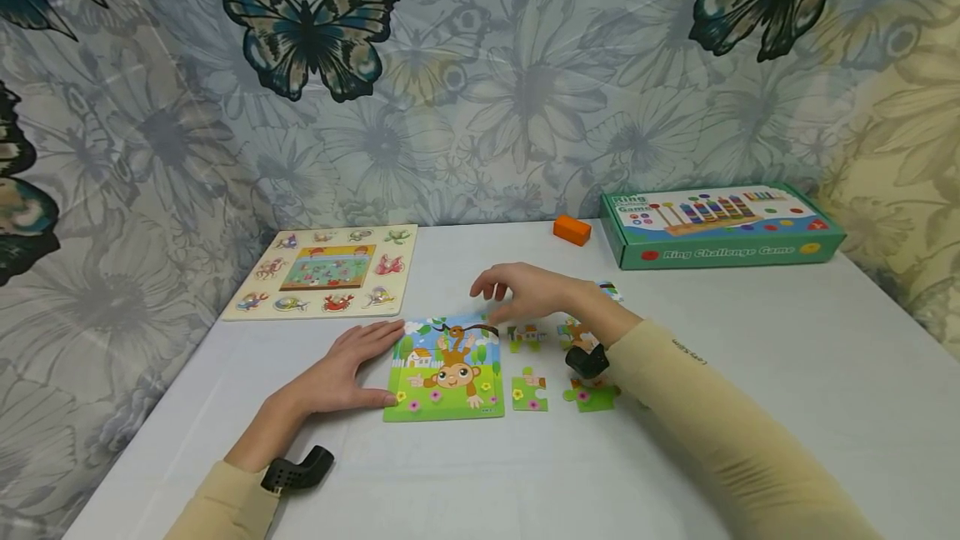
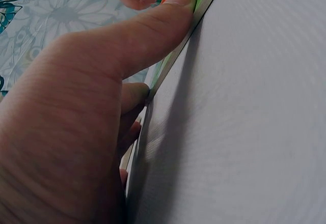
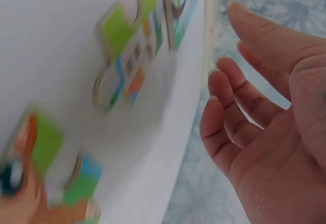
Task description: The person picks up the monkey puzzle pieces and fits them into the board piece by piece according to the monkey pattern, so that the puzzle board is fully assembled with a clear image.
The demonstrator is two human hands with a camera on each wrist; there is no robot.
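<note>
A square puzzle board (image 1: 447,373) with a picture of a monkey hanging by its tail lies on the white table. My left hand (image 1: 339,373) rests along its left side, fingers stretched toward the upper corner. In the left wrist view, the left thumb (image 2: 153,33) touches the board's edge (image 2: 206,2). Above the board's upper right corner is my right hand (image 1: 525,290), fingers loosely bent and nothing in them. Loose puzzle pieces lie right of the board, among them a green one (image 1: 529,394) and a house piece (image 1: 527,337). My right forearm partly hides others.
A wooden peg puzzle (image 1: 255,305) with sea animals lies at the back left. An orange block (image 1: 572,230) stands near the back edge, beside a green Ring Challenge Game box (image 1: 727,255). Patterned butterfly cloth (image 1: 525,107) hangs behind the table.
</note>
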